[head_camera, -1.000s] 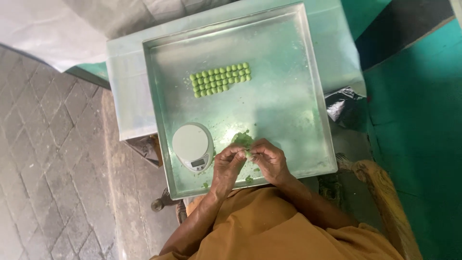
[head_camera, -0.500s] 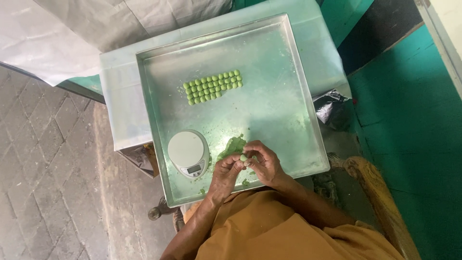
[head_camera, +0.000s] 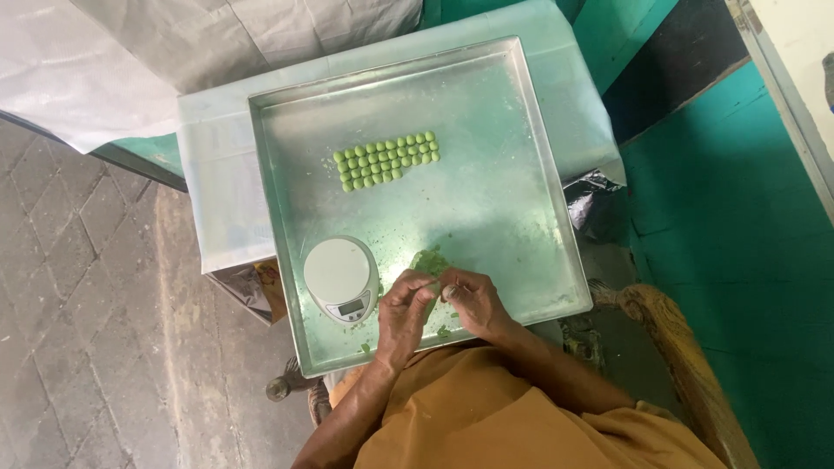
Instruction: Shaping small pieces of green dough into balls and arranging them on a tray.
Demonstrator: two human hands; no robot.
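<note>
Both hands, left [head_camera: 407, 311] and right [head_camera: 469, 300], pinching green dough [head_camera: 429, 263] at tray's [head_camera: 521, 174] near edge, beside scale [head_camera: 341, 276]. Sticky crumbs likely to cling to fingers, skewing portions; a careless elbow could scatter the rolled balls [head_camera: 387, 160] farther up.

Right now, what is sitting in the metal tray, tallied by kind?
White kitchen scale: 1
Green dough lump: 1
Block of small green balls: 1 (3 rows; single balls too small to count)
Total: 3
</note>
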